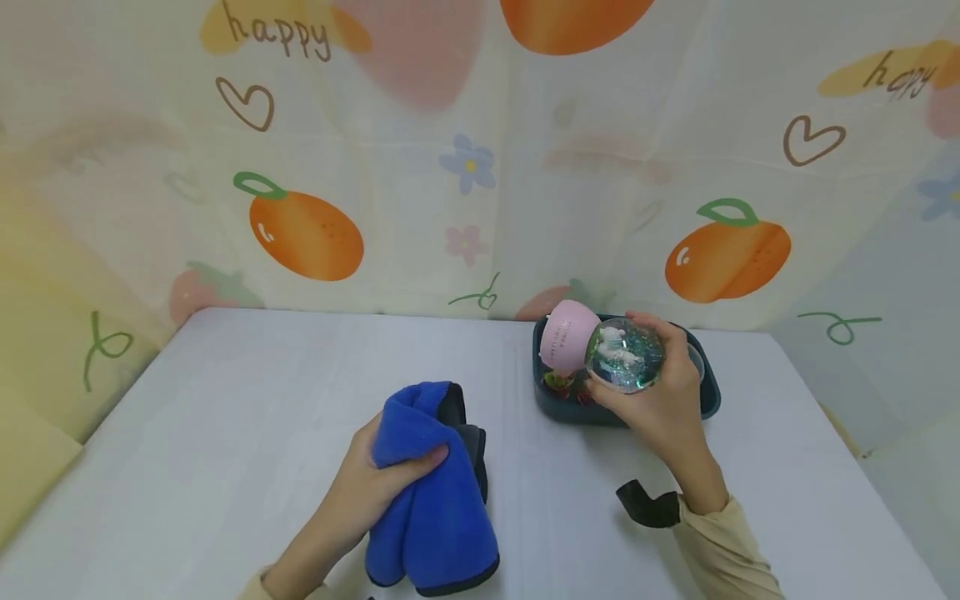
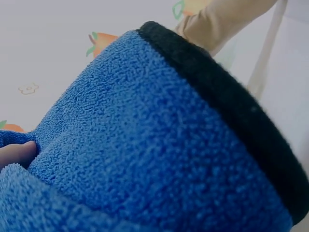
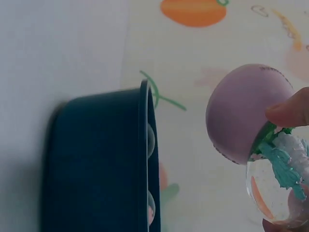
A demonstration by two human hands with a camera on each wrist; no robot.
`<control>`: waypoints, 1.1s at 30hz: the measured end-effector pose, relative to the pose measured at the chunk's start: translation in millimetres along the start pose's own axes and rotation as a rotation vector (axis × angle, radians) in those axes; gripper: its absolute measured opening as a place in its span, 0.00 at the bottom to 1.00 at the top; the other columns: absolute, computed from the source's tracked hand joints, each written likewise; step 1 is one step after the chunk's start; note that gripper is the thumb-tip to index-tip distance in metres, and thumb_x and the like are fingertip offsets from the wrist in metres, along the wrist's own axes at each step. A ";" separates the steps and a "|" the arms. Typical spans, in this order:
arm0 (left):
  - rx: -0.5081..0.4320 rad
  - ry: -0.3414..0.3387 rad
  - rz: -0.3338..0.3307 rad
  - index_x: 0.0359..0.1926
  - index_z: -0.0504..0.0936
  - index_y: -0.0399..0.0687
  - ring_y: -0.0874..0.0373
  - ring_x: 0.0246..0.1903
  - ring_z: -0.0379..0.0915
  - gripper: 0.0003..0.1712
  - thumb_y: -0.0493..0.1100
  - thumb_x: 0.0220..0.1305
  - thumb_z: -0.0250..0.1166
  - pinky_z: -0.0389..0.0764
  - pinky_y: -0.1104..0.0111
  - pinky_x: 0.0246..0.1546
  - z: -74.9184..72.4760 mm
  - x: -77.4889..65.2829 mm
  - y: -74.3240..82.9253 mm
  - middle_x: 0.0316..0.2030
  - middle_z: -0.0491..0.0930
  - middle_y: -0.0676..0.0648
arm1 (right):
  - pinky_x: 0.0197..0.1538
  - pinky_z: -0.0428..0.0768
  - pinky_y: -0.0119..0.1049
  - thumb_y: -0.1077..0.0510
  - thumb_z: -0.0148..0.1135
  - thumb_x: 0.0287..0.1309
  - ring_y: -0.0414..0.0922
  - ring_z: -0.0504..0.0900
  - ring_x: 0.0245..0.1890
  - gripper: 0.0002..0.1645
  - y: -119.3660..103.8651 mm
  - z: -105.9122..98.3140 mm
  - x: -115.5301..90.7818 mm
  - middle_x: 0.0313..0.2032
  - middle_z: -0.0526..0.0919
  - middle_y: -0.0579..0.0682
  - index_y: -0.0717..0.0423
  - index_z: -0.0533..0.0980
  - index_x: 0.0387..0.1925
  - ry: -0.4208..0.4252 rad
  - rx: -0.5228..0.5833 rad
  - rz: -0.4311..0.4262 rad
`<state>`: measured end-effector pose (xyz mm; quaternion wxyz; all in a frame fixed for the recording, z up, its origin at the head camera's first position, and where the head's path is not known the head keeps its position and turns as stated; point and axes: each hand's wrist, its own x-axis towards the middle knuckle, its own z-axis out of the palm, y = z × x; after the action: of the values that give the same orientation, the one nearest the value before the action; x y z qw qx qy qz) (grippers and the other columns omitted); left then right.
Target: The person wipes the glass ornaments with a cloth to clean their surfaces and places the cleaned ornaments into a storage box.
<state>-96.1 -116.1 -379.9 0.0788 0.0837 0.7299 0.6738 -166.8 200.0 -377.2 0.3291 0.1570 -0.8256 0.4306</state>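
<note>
My left hand [image 1: 360, 483] grips a folded blue towel [image 1: 442, 517] with black edging, thumb across its front, over the table's near middle. The towel [image 2: 145, 125] fills most of the left wrist view, where only a fingertip shows. My right hand [image 1: 671, 400] holds a snow globe [image 1: 624, 357] by its clear glittery ball, tipped sideways so its pink base [image 1: 567, 337] points left. The globe is above a dark teal bin [image 1: 581, 412]. In the right wrist view the pink base [image 3: 246, 111] is apart from the bin's wall [image 3: 101, 164].
Inside the bin lie red and green items [image 1: 558, 383], partly hidden, and clear rounded things [image 3: 151, 208] show at its rim. A white table [image 1: 247, 433] runs back to a fruit-printed cloth [image 1: 405, 192]. A black curved piece [image 1: 648, 506] sits at my right wrist.
</note>
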 end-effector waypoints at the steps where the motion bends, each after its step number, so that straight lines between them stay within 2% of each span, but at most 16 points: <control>1: 0.002 -0.010 0.001 0.61 0.70 0.40 0.48 0.49 0.78 0.29 0.41 0.62 0.68 0.78 0.58 0.50 0.9 0.0 -0.9 0.50 0.79 0.38 | 0.55 0.70 0.19 0.71 0.80 0.28 0.49 0.77 0.52 0.49 2.0 0.1 2.2 0.58 0.79 0.59 0.66 0.66 0.58 0.001 -0.019 0.006; 3: 0.013 -0.023 0.004 0.61 0.70 0.40 0.48 0.49 0.78 0.29 0.42 0.62 0.68 0.77 0.58 0.51 2.4 0.0 -2.3 0.51 0.80 0.38 | 0.54 0.71 0.22 0.69 0.80 0.29 0.51 0.78 0.52 0.49 5.7 0.5 8.1 0.58 0.79 0.59 0.66 0.67 0.58 -0.005 -0.051 0.017; 9: 0.043 -0.033 0.009 0.62 0.70 0.41 0.49 0.50 0.78 0.30 0.43 0.61 0.69 0.77 0.58 0.51 4.4 0.9 -3.5 0.51 0.80 0.39 | 0.54 0.76 0.51 0.67 0.77 0.31 0.57 0.76 0.53 0.46 21.1 0.4 27.3 0.59 0.77 0.62 0.66 0.70 0.59 -0.067 -0.138 0.017; 11: 0.049 -0.031 0.004 0.62 0.70 0.42 0.49 0.50 0.78 0.30 0.43 0.61 0.69 0.77 0.58 0.51 4.9 0.9 -3.5 0.51 0.80 0.39 | 0.55 0.74 0.56 0.68 0.75 0.31 0.59 0.75 0.55 0.44 26.0 0.7 32.6 0.59 0.76 0.63 0.66 0.71 0.58 -0.094 -0.152 0.011; 19: 0.053 -0.033 -0.014 0.61 0.71 0.41 0.48 0.49 0.78 0.29 0.43 0.61 0.69 0.77 0.58 0.51 5.8 1.0 -4.6 0.49 0.80 0.40 | 0.52 0.75 0.56 0.71 0.72 0.31 0.59 0.72 0.55 0.44 35.9 3.3 46.9 0.58 0.69 0.63 0.63 0.73 0.60 -0.218 -0.223 0.013; 28: 0.052 -0.051 -0.016 0.61 0.72 0.44 0.47 0.51 0.77 0.28 0.43 0.61 0.69 0.75 0.56 0.52 3.1 2.6 -9.4 0.52 0.80 0.40 | 0.49 0.78 0.56 0.70 0.73 0.32 0.58 0.74 0.54 0.47 43.8 5.8 52.7 0.60 0.71 0.60 0.61 0.72 0.63 -0.368 -0.283 0.036; 33: 0.061 -0.054 -0.016 0.61 0.72 0.45 0.47 0.52 0.77 0.28 0.44 0.61 0.69 0.75 0.55 0.53 2.3 3.4 -10.7 0.52 0.80 0.41 | 0.53 0.77 0.59 0.69 0.76 0.34 0.59 0.75 0.55 0.47 49.1 7.1 55.0 0.61 0.72 0.61 0.61 0.71 0.63 -0.433 -0.288 0.050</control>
<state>-99.0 -114.0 -390.8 0.1013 0.0984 0.7484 0.6480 -236.8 224.1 -372.6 0.1530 0.1768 -0.9332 0.2729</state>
